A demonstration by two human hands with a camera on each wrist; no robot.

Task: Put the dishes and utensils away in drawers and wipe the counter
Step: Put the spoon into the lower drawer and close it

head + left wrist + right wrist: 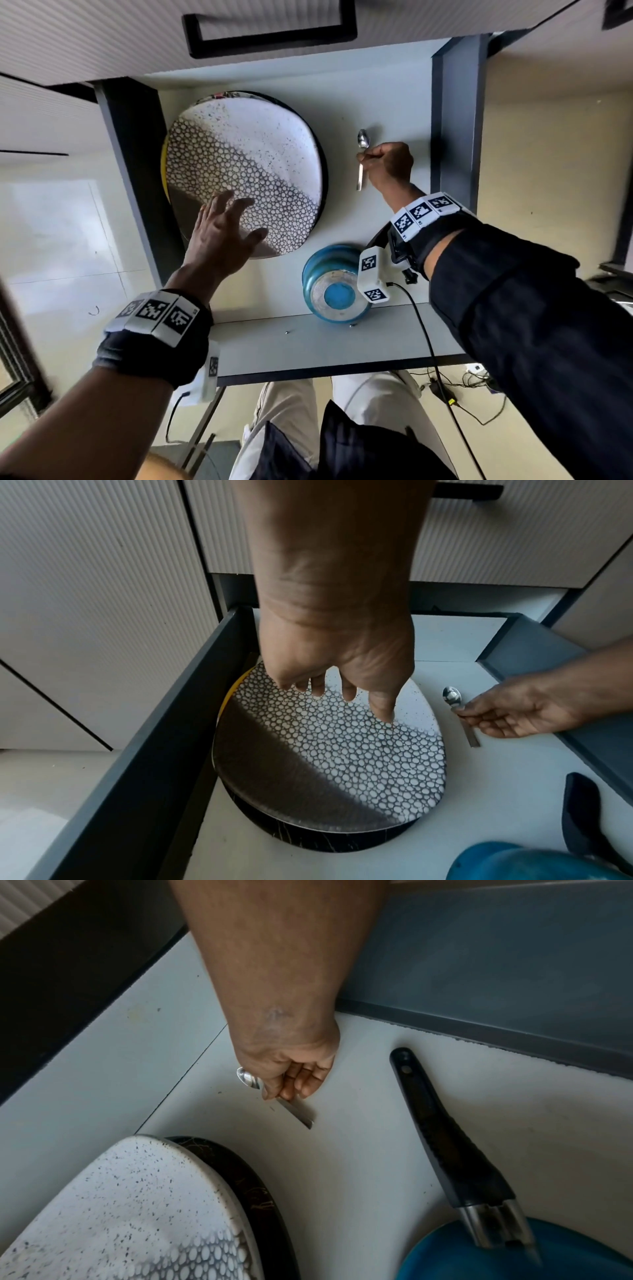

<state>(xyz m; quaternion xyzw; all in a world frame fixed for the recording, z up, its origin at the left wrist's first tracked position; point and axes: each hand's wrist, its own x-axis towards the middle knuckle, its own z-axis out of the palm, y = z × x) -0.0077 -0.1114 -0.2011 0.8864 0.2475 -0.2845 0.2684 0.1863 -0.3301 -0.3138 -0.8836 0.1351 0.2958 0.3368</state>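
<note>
I'm looking into a home kitchen: an open drawer (459,120) holding stacked plates (246,164), a blue pan (337,291), a spoon (362,150), ribbed cabinet fronts (85,615) behind.

1. drawer (459,113): open; dark side walls bound its white floor left and right.
2. plate stack (246,164): fills the left half, close against the left wall; left hand (219,236) spread over its near edge.
3. pan (334,291) at the near edge, its black handle (441,1129) angled along the right wall.
4. bare floor strip between stack and right wall, partly taken by the spoon (362,150) and the right hand (387,164) pinching it.
5. bare floor beyond the spoon, toward the drawer's back.
</note>
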